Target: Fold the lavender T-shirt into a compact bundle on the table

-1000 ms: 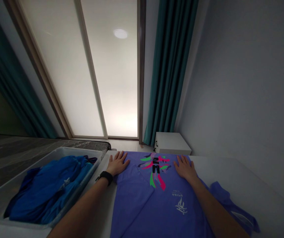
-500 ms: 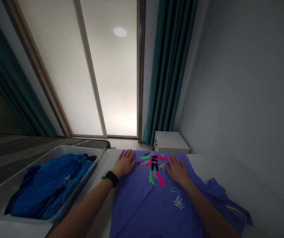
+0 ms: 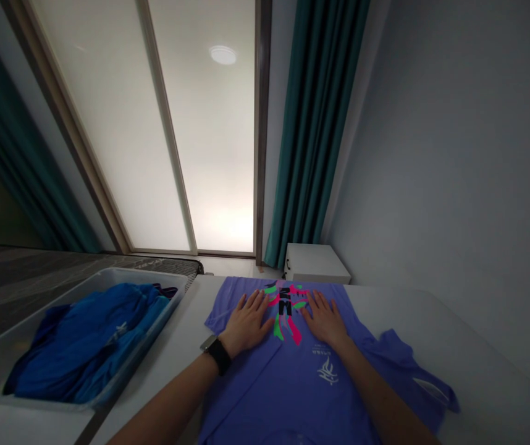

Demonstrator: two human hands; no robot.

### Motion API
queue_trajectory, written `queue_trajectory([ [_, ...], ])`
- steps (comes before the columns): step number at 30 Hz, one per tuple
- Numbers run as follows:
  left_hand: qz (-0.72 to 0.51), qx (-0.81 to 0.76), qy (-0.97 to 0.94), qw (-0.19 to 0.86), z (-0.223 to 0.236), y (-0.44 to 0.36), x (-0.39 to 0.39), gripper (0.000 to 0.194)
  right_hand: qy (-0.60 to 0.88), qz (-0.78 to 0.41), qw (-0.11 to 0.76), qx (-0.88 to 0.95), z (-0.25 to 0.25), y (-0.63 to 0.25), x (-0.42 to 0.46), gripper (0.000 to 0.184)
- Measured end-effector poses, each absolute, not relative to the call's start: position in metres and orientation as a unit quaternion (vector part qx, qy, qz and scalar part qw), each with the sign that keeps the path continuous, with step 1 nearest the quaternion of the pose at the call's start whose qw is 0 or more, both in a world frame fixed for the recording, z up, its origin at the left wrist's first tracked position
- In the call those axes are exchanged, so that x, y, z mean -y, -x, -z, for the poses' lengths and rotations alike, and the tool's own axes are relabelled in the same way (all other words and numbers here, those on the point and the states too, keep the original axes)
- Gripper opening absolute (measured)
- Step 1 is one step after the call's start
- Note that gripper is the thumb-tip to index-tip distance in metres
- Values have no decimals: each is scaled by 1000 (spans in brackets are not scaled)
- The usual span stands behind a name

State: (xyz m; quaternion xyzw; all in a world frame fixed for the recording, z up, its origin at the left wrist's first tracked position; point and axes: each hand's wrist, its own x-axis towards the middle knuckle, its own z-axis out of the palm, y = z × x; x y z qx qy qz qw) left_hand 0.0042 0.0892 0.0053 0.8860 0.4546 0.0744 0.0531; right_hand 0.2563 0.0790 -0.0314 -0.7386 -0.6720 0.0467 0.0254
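A purple-blue T-shirt (image 3: 288, 395) lies spread on the white table, with a pink, green and black print near its far end and a small white logo nearer me. My left hand (image 3: 246, 324), with a black-strapped watch (image 3: 216, 353) at the wrist, rests flat on the shirt just left of the print, fingers spread. Flat on the cloth at the print's right edge is my right hand (image 3: 325, 318), its fingers stretched forward. One sleeve (image 3: 427, 383) sticks out to the right, loosely creased. The shirt's near end runs out of the picture.
To the left stands a translucent plastic bin (image 3: 107, 275) holding blue clothes (image 3: 89, 340). The white table (image 3: 395, 303) reaches toward the grey wall at right. Beyond its far edge are a white cabinet (image 3: 318, 262), a teal curtain (image 3: 315, 136) and frosted sliding doors (image 3: 214, 154).
My left hand has slid right and nearer to me, onto the print's left edge. The shirt's far left corner now flares outward. My right hand has hardly moved.
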Motion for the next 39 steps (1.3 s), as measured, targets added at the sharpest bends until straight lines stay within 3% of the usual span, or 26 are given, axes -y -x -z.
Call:
queue_trajectory([
  [15, -91, -406, -907, 57, 11, -1, -58, 68, 746, -11, 53, 663, 21, -248, -72, 63],
  [25, -110, -386, -915, 27, 20, 0, -64, 66, 680, -46, 79, 728, -10, -232, 5, 59],
  [39, -92, -388, -917, 34, 20, 1, -66, 66, 674, -62, 100, 729, 8, -241, 33, 58],
])
